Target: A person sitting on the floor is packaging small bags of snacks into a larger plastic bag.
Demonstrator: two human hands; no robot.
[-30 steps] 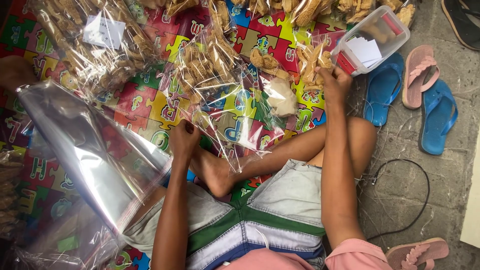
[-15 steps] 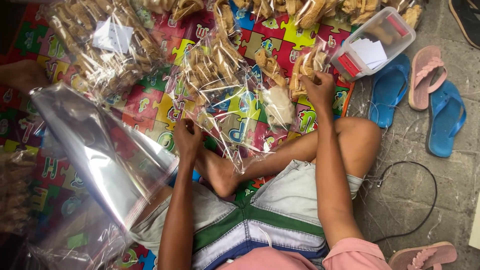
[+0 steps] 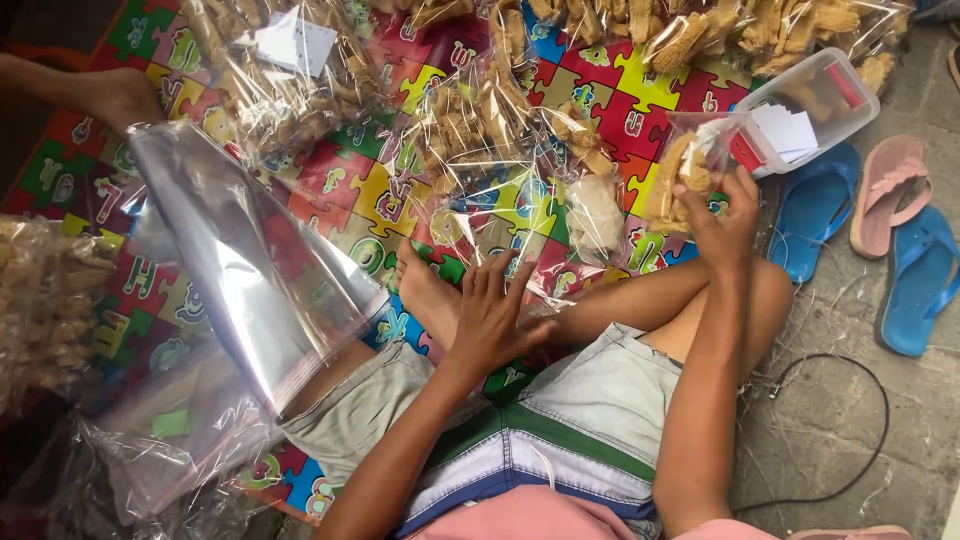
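snack packets, plastic sheets, blue sandals

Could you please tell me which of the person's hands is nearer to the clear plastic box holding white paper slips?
The right hand, gripping a small clear bag of snacks just beside the clear plastic box. The left hand rests far off, by the person's foot.

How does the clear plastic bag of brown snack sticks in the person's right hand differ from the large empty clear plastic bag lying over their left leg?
The small clear plastic bag of brown snack sticks is filled; the large empty clear plastic bag holds nothing. The filled bag is gripped upright by the right hand; the empty bag lies flat and slanted, touched by neither hand, while the left hand rests by the foot. The empty bag is far larger. Both are transparent and glossy.
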